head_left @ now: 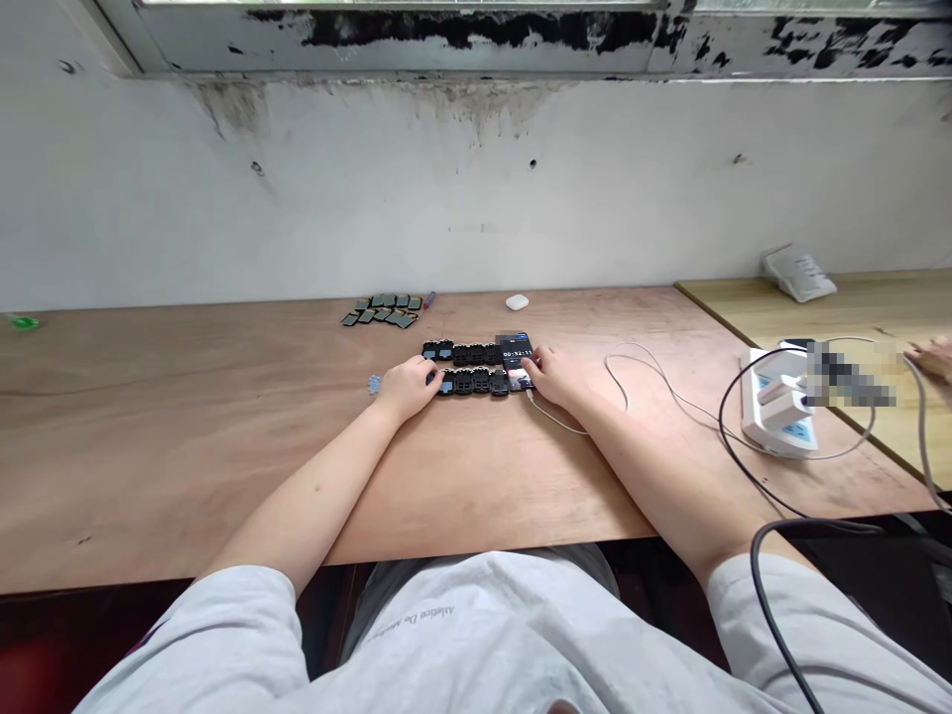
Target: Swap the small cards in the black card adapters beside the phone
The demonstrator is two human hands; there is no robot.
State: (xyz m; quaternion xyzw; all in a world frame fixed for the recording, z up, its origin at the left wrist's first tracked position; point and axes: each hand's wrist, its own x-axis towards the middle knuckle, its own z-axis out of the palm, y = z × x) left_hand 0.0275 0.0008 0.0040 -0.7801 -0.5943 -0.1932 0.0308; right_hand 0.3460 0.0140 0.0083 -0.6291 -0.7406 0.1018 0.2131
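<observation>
While the person sat at the wooden table [223, 446], both bare forearms reached forward to two short rows of black parts [468, 367] that lay side by side, well out from the near edge. The left hand [408, 387] rested knuckles up at the left end of the nearer row, its fingers curled onto the end pieces; whether it actually gripped one was too small to tell. The right hand [554, 375] lay at the other end, fingertips touching the lower end of a phone [517, 357] that sat against the right end of the rows with its screen lit. Whether that hand pinched the phone or only touched it could not be told either. A pale cable [640, 382] ran from the phone's near end, past the right wrist, to a white power strip [777, 416] at the table's right edge. A small blue piece [374, 384] lay just left of the left hand. Behind the rows, nearer the wall, sat a cluster of flat greenish chips [383, 311] with a red pen [429, 297] beside it, and a small white case [517, 301] further right. Another person's hand [933, 359] rested on the neighbouring table.
</observation>
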